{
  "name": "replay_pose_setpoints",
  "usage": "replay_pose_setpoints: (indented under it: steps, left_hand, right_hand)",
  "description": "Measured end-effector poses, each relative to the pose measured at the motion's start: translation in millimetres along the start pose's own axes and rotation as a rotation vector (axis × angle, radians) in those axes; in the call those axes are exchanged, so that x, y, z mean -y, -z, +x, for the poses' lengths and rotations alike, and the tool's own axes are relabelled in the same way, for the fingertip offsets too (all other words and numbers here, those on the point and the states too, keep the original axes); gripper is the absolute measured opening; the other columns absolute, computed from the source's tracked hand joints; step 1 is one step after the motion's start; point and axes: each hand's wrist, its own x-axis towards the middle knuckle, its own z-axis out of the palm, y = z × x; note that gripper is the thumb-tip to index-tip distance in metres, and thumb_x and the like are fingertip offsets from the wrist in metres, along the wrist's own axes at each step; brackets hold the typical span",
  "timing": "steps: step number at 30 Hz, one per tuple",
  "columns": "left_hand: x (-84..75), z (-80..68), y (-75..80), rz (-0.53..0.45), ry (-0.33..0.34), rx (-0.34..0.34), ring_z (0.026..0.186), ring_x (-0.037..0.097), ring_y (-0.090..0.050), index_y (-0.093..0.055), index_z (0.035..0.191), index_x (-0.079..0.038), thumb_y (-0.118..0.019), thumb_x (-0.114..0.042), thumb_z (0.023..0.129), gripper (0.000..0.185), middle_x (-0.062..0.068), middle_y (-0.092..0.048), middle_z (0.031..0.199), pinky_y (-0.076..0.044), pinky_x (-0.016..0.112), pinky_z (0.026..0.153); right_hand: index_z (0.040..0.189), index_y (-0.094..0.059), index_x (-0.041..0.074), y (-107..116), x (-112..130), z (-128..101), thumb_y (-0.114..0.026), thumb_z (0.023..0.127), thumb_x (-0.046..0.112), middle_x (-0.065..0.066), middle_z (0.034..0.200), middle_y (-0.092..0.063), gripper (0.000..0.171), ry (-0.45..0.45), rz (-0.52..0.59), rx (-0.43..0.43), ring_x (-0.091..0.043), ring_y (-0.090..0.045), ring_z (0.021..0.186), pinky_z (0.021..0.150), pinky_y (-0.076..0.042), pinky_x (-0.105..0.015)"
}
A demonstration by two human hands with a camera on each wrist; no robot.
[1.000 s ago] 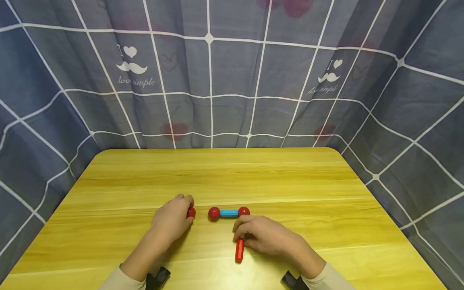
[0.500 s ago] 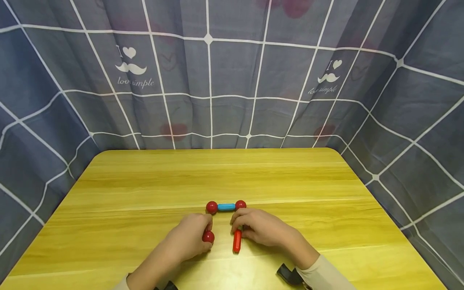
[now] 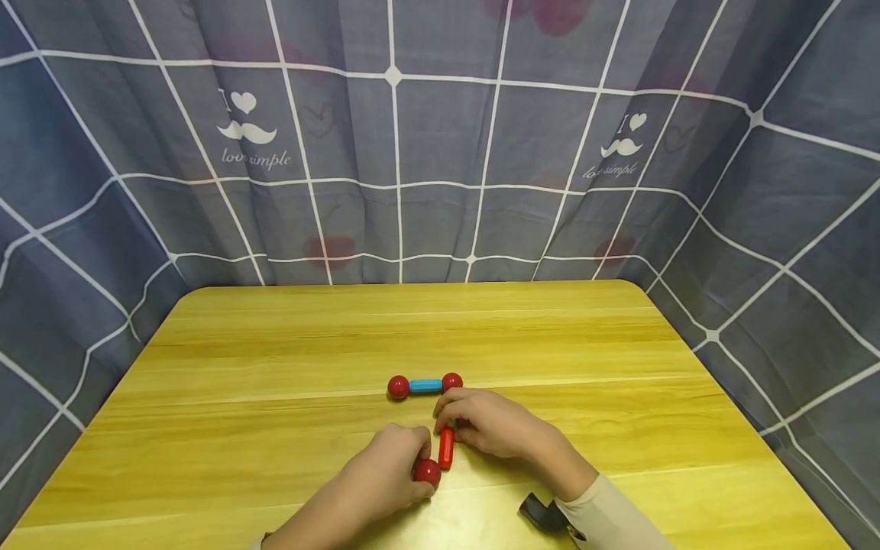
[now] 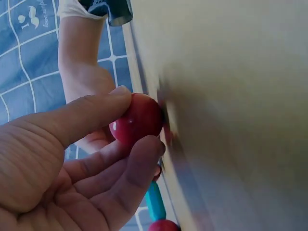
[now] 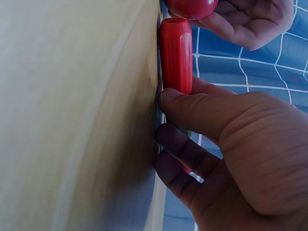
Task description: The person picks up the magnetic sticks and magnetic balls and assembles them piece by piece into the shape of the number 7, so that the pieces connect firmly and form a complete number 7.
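Nearby, blue rod (red-capped) lies clear.

Both forearms reach in from the near edge. The left hand curls in a pinch; the right hand, just beside it, also pinches.

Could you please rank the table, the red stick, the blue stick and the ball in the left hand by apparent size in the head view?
1. table
2. red stick
3. blue stick
4. ball, roughly alike with the blue stick, so unsure.

Three red balls and two rods, one blue, one red, on the table. More may be hidden under hands.
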Motion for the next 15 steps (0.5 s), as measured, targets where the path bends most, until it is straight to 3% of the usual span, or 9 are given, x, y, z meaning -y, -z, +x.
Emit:
replay_pose_setpoints:
  steps: [10, 15]
  left_hand:
    - [-4.9, 0.0, -8.8, 0.061, -0.051, -0.035, 0.053, 0.002, -0.042, -0.054, 0.077, -0.016, -0.080, -0.024, 0.067, 0.029, -0.012, -0.049, 0.061, -0.039, 0.018, 0.048]
    - [-6.9, -0.8, -11.5, 0.152, -0.055, -0.070, 0.053, 0.004, -0.041, -0.052, 0.076, -0.018, -0.080, -0.031, 0.066, 0.032, -0.013, -0.044, 0.060, -0.036, 0.020, 0.046]
  right_hand:
    - [0.096, -0.063, 0.026, -1, -1, 1, -0.065, 0.081, 0.006, 0.014, 0.107, -0.052, 0.025, 0.015, 0.006, -0.023, 0.002, -0.046, 0.101, 0.089, -0.038, -0.017]
    - [0.096, -0.061, 0.027, -1, -1, 2, -0.065, 0.081, 0.006, 0.016, 0.107, -0.051, 0.026, 0.016, 0.022, -0.039, 0.003, -0.045, 0.102, 0.089, -0.037, -0.016]
